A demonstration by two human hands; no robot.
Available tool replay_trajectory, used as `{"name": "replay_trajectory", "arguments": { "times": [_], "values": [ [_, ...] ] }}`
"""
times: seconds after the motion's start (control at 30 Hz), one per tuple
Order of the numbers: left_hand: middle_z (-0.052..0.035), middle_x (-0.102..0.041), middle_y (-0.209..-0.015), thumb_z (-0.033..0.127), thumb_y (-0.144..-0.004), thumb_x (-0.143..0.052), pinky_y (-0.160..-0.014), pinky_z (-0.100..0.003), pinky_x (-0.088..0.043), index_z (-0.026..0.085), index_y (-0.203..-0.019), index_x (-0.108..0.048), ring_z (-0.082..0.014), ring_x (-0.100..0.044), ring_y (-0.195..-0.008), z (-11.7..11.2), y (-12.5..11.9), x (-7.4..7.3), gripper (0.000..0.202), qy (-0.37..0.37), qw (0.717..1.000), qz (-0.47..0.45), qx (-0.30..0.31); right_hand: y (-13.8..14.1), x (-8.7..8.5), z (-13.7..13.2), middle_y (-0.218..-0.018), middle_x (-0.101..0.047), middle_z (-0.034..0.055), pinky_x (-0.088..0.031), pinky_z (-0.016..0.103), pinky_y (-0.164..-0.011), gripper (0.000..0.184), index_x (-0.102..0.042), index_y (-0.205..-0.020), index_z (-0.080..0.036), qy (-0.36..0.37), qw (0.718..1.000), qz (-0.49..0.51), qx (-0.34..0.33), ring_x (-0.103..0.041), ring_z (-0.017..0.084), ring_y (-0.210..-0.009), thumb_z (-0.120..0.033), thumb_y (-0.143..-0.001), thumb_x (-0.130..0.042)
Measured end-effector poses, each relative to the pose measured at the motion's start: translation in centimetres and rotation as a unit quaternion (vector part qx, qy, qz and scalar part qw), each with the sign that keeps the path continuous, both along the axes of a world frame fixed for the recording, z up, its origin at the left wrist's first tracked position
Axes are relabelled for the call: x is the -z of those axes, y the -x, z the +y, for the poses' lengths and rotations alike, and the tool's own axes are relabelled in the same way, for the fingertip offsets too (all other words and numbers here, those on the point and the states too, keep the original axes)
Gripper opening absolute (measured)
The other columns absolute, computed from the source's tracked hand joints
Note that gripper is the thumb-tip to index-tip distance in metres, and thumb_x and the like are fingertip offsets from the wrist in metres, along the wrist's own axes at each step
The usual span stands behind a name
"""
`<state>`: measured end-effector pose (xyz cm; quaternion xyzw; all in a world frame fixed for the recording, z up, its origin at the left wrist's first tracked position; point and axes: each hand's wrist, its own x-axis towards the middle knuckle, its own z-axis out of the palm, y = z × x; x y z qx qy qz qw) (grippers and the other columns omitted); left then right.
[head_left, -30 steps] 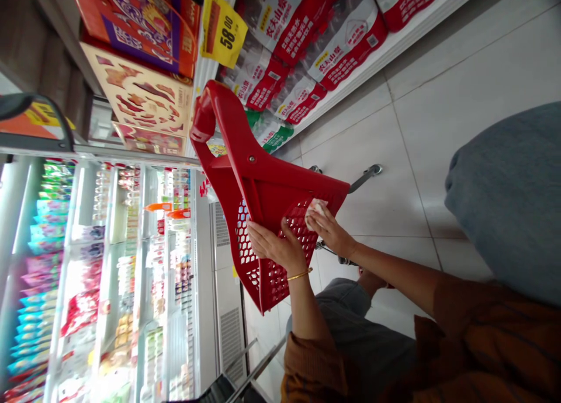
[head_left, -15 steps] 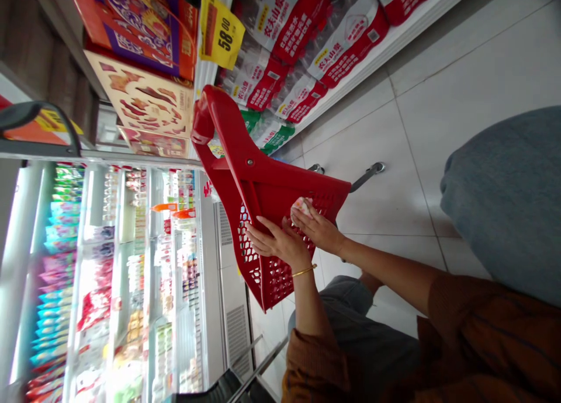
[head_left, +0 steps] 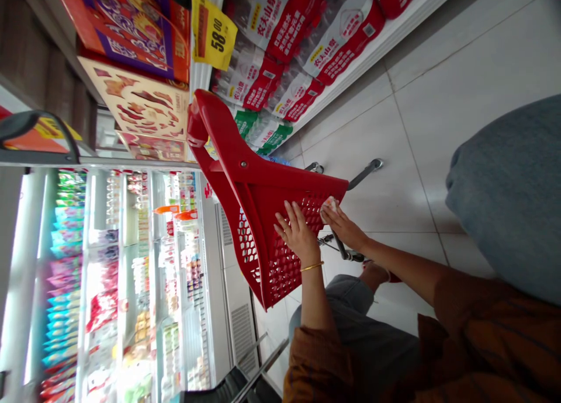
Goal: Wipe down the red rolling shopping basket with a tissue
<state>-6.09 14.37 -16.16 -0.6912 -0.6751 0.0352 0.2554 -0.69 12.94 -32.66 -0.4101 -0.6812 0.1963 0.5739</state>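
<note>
A red plastic shopping cart basket (head_left: 267, 181) with perforated sides appears sideways in the head view. My left hand (head_left: 302, 239), with a gold bracelet at the wrist, lies against the perforated side with fingers spread, holding nothing. Beside it, near the basket's bottom edge, my right hand (head_left: 346, 226) presses a crumpled white and orange cloth or tissue (head_left: 329, 204) to the red plastic. The fingers of that hand are together over the cloth, hiding part of it. Grey metal cart legs with a caster (head_left: 377, 164) stick out past the basket.
Packs of bottled water (head_left: 346, 35) line a low shelf, with boxed goods (head_left: 135, 99) and a yellow price tag (head_left: 214, 32) by them. A lit refrigerated display (head_left: 144, 286) stands beyond the cart. Denim-covered knees (head_left: 508, 204) are close on the right, over the tiled floor (head_left: 412, 175).
My right hand has slid the cloth rightward along the basket toward its bottom edge. My left hand has shifted right and slightly up, its fingers now pointing more upward. The view has moved slightly.
</note>
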Motion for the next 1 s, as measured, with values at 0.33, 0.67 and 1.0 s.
{"name": "replay_trajectory", "arguments": {
  "times": [0.33, 0.67, 1.0],
  "values": [
    [-0.008, -0.041, -0.146, 0.018, -0.095, -0.039, -0.117, -0.051, -0.011, 0.021, -0.14, -0.042, -0.0231, -0.005, -0.145, -0.1, 0.2, 0.4, 0.045, 0.002, 0.999, -0.021, 0.031, 0.3, -6.1, 3.5, -0.15, -0.036, 0.0129, -0.033, 0.057, -0.114, 0.051, -0.028, -0.147, -0.013, -0.048, 0.998, 0.029, 0.0, -0.001, 0.033, -0.145, -0.011, -0.096, -0.037],
    [-0.0095, -0.04, -0.147, 0.014, -0.095, -0.034, -0.118, -0.05, -0.011, 0.017, -0.142, -0.039, -0.0225, 0.0, -0.145, 0.0, 0.4, 0.6, 0.047, 0.002, 0.999, -0.018, 0.044, 0.1, -2.3, 2.7, -0.147, -0.041, 0.0138, -0.038, 0.06, -0.11, 0.058, -0.027, -0.146, -0.01, -0.058, 0.998, -0.035, -0.001, -0.008, 0.031, -0.145, 0.0, -0.091, -0.038],
    [-0.0094, -0.041, -0.147, 0.013, -0.095, -0.034, -0.118, -0.051, -0.01, 0.017, -0.14, -0.043, -0.024, -0.001, -0.144, 0.3, 0.8, 1.4, 0.046, -0.017, 0.999, -0.023, 0.034, 0.2, 2.6, 0.8, -0.149, -0.038, 0.0143, -0.035, 0.059, -0.111, 0.065, -0.022, -0.148, -0.013, 0.012, 0.999, -0.043, -0.03, -0.013, 0.029, -0.144, 0.007, -0.087, -0.029]
  ]
}}
